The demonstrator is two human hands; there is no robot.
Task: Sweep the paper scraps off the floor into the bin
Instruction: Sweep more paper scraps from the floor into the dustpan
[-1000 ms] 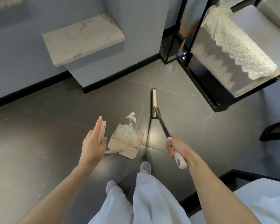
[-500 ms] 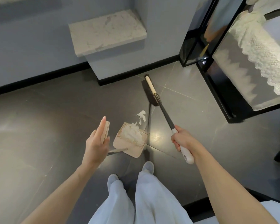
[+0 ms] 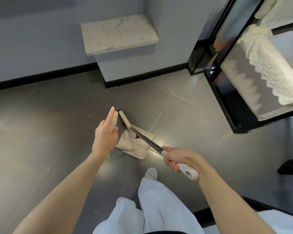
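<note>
Tiled floor (image 3: 41,132), right grip (image 3: 178,159) round broom (image 3: 147,140), left grip (image 3: 105,135) pinching dustpan handle (image 3: 115,119).

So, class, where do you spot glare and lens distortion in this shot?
Head view: a bright glare spot on the glossy dark grey tiled floor, just right of the beige plastic dustpan; the wide angle tilts the black metal shelf frame.
</note>
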